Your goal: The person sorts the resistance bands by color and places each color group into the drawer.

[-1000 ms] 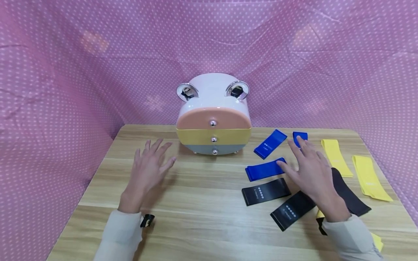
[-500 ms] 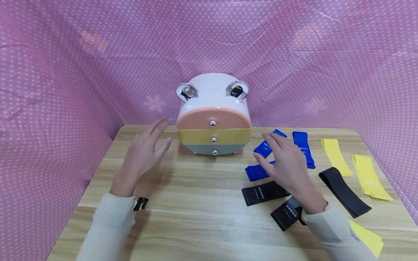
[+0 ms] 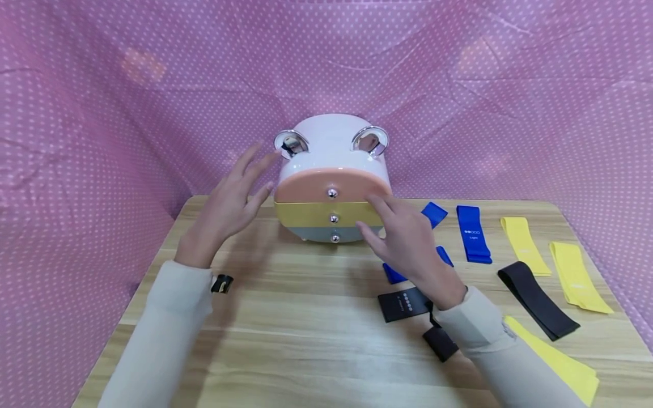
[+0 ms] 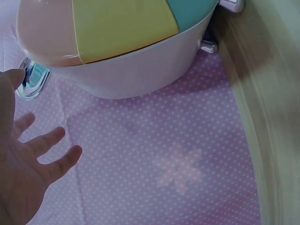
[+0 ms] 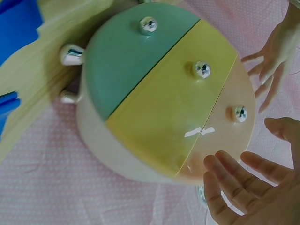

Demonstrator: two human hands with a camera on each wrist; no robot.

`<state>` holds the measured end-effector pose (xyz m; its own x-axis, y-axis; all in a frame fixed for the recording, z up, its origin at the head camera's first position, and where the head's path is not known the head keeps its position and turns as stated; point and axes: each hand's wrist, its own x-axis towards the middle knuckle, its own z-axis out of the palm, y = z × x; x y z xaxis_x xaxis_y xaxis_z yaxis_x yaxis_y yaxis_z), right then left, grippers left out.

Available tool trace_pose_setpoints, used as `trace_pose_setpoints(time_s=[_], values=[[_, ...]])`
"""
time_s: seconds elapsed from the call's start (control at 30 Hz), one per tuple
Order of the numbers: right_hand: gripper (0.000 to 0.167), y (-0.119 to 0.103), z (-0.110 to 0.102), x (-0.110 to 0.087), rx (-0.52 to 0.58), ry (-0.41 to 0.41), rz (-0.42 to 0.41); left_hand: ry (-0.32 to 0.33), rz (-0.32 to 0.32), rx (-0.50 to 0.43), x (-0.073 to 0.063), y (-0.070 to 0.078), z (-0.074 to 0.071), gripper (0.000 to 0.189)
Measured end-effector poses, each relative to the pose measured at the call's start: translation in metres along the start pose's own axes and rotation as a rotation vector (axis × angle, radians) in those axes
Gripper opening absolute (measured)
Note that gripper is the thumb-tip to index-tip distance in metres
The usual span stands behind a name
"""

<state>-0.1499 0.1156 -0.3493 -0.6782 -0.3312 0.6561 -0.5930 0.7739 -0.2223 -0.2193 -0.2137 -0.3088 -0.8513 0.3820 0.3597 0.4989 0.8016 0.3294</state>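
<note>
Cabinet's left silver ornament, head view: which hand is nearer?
Left. The left hand is beside the ornament; the right hand is lower, toward the opposite side of the cabinet.

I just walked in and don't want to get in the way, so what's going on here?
A person has both bare hands out by a small box with three closed drawers, near the back of a wooden table. The left hand is by the box's left side, the right hand in front of its right side; neither grips anything. Blue bands, black bands and yellow bands lie to the person's right.
</note>
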Motion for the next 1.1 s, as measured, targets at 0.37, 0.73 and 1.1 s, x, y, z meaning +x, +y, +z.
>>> trace_pose_setpoints(time_s=[0.37, 0.73, 1.1], values=[[0.045, -0.015, 0.019, 0.029, 0.098, -0.002, -0.008, -0.022, 0.058, -0.012, 0.026, 0.0, -0.001, 0.063], [0.032, -0.021, 0.036, 0.045, 0.096, 0.022, -0.016, -0.045, 0.037, -0.08, 0.037, 0.001, 0.003, 0.065], [0.012, -0.024, 0.045, 0.052, 0.121, 0.043, 0.035, -0.036, 0.059, -0.162, 0.042, 0.002, 0.007, 0.067]])
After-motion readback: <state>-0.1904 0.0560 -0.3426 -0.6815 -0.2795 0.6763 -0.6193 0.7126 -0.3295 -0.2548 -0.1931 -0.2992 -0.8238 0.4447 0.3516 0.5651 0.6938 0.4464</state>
